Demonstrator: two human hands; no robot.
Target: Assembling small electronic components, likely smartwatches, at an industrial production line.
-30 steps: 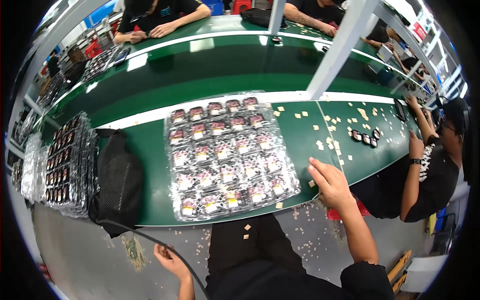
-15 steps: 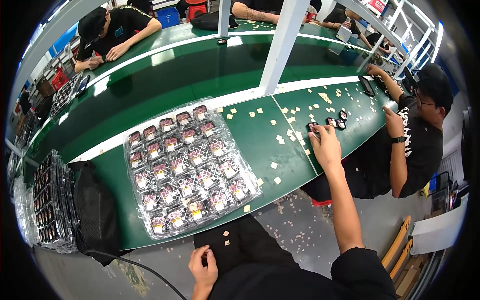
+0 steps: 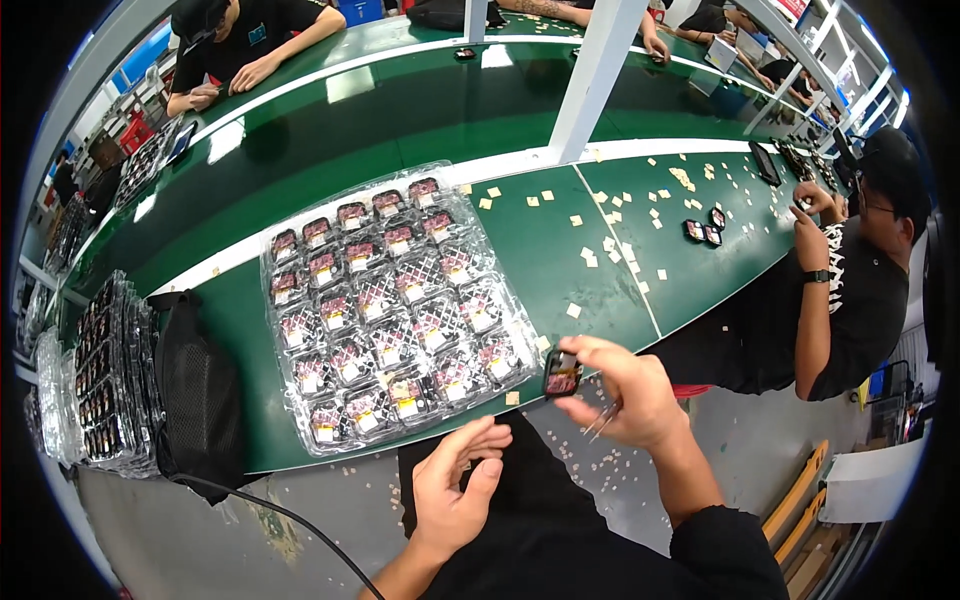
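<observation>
Beside the grip, the left hand (image 3: 452, 495) is cupping, thumb apart. The right hand (image 3: 642, 395) is pinching a black rectangular plastic case (image 3: 564, 374).

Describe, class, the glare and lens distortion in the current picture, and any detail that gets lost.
Head view: pale glare patches on the far green surface; head view: shine along the clear plastic tray; head view: white strip bowed, black corners; head view: markings on the small black case in the right hand too small to read.
</observation>
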